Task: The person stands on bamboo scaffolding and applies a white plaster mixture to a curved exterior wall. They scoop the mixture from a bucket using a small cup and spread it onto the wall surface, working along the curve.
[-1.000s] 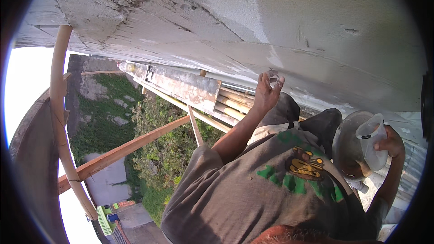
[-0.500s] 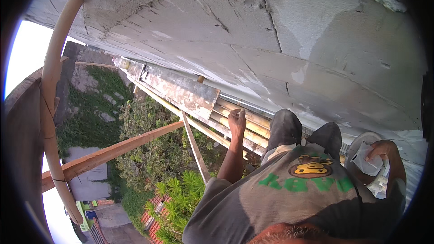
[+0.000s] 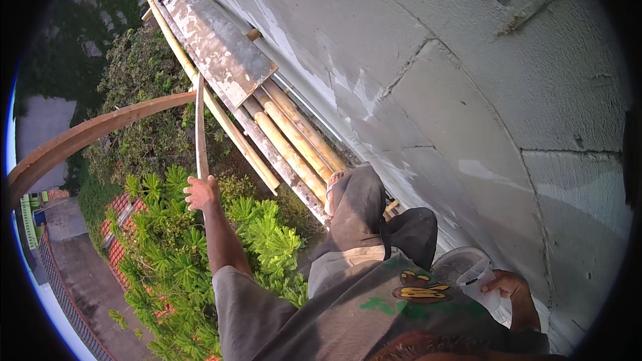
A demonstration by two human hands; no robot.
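My left hand point(image 3: 202, 194) is stretched out over the greenery, fingers spread, with nothing seen in it. It is at the lower end of a thin wooden strut point(image 3: 200, 124); whether it touches the strut I cannot tell. At my right side, my right hand point(image 3: 508, 285) is closed on the edge of a whitish plastic bucket point(image 3: 483, 273). The bucket's round mouth faces up, and its lower part is hidden by my shirt and arm. One bare foot point(image 3: 332, 190) rests on the bamboo poles point(image 3: 291, 140) of the scaffold.
A stained board point(image 3: 214, 40) lies along the scaffold beside a grey block wall point(image 3: 461, 113). A wooden beam point(image 3: 107, 120) runs out to the left. Far below are leafy plants point(image 3: 167, 241), red roof tiles point(image 3: 120, 220) and a paved yard point(image 3: 77, 267).
My left hand has swung left, away from the poles, and its curled fingers have spread. My view has turned, tilting the wall and scaffold. My right hand stays at the bucket.
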